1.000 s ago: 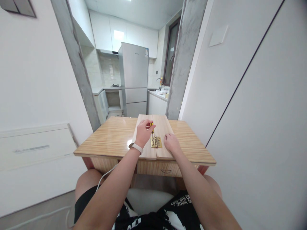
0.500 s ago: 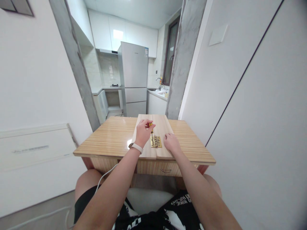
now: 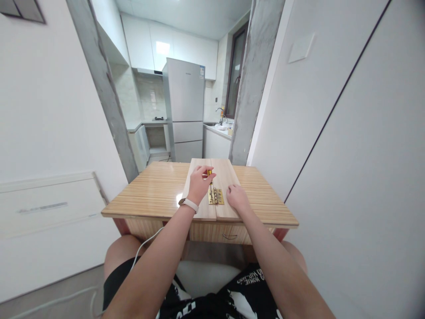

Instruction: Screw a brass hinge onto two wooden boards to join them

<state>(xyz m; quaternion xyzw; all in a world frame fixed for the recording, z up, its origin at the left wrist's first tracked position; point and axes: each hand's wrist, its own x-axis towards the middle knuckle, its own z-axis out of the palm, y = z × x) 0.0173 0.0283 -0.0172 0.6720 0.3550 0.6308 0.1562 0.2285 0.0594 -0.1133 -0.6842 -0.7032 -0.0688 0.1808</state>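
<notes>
A small screwdriver (image 3: 210, 172) with a yellow and black handle stands nearly upright, its grip pinched between the thumb and fingers of my left hand (image 3: 198, 182). Its shaft points down at the left leaf of a brass hinge (image 3: 219, 197). That hinge lies open across the seam between a left wooden board (image 3: 203, 213) and a right wooden board (image 3: 226, 173). On the right board, to the right of the hinge, rests my right hand (image 3: 237, 197) with its fingers curled in. Whatever those fingers may hold is hidden.
Both boards lie side by side on a striped wooden table (image 3: 142, 190) with a drawer (image 3: 219, 233) on the near side. A white cable (image 3: 146, 241) hangs at the left front. Beyond the table stands a grey refrigerator (image 3: 186, 97); a white wall (image 3: 348, 177) is on the right.
The screwdriver handle and my left fingertips have shifted very slightly to the right. My right hand, the hinge and the boards stay where they were.
</notes>
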